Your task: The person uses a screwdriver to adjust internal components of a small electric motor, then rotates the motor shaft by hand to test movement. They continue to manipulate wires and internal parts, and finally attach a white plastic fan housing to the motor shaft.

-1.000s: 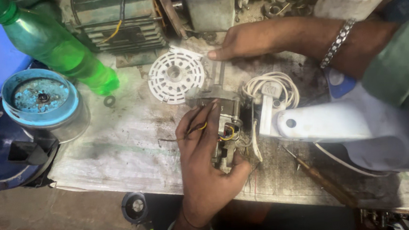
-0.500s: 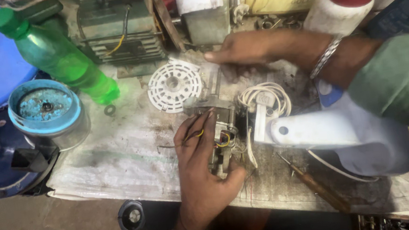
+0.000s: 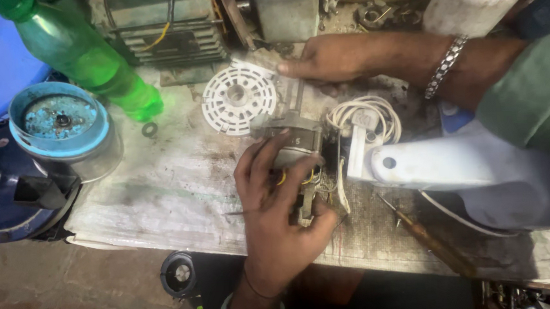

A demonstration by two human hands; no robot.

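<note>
Two hands at work, big to small:
counter (image 3: 163,193): cloth-covered, carries all parts.
white housing (image 3: 453,162): lies flat, right edge cut off.
right hand (image 3: 326,59): fingers flat, pressed together on counter, prob. bracing.
left hand (image 3: 279,218): fingers curled round small motor (image 3: 297,147), steadying it mid-counter; windings mostly hidden.
white slotted disc (image 3: 238,98): set aside nr motor.

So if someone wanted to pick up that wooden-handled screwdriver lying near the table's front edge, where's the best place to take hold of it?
Probably by the brown wooden handle, coming from above. The screwdriver lies flat, thin metal tip toward the white appliance body, handle end pointing to the table's front edge. The handle is the thickest part and lies in the open, so fingers could close across it.
</note>
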